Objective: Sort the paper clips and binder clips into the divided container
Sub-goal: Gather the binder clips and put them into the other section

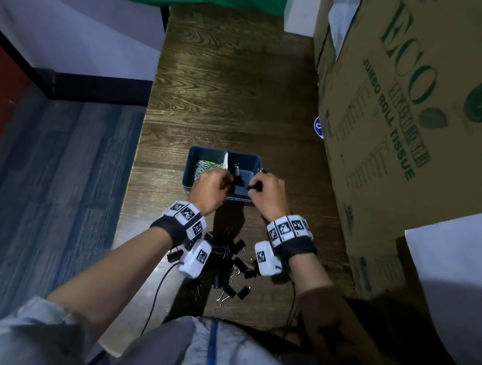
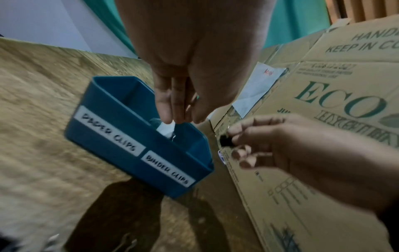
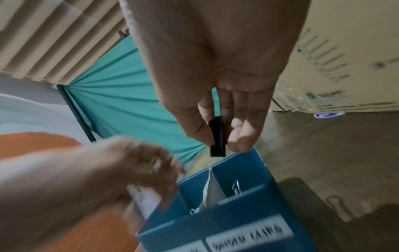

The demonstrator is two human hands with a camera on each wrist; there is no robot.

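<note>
A blue divided container [image 1: 189,165] stands on the wooden table, labelled "paper clips" [image 2: 108,131] and "binder clips" [image 2: 168,170]. Coloured paper clips [image 1: 205,166] lie in its left compartment. A black binder clip [image 1: 238,178] stands in the right one, against the white divider [image 2: 165,128]. My right hand [image 1: 255,187] hovers over the right compartment and pinches another black binder clip [image 3: 217,136] between thumb and fingers. My left hand [image 2: 179,119] points down over the divider with its fingertips bunched. Whether it holds anything is hidden. A pile of black binder clips [image 1: 230,265] lies near me, between my wrists.
A large cardboard box [image 1: 405,107] printed "ECO" stands close along the right side of the container. The table's left edge [image 1: 141,138] drops to a blue floor. A loose wire clip [image 3: 336,202] lies on the table right of the container.
</note>
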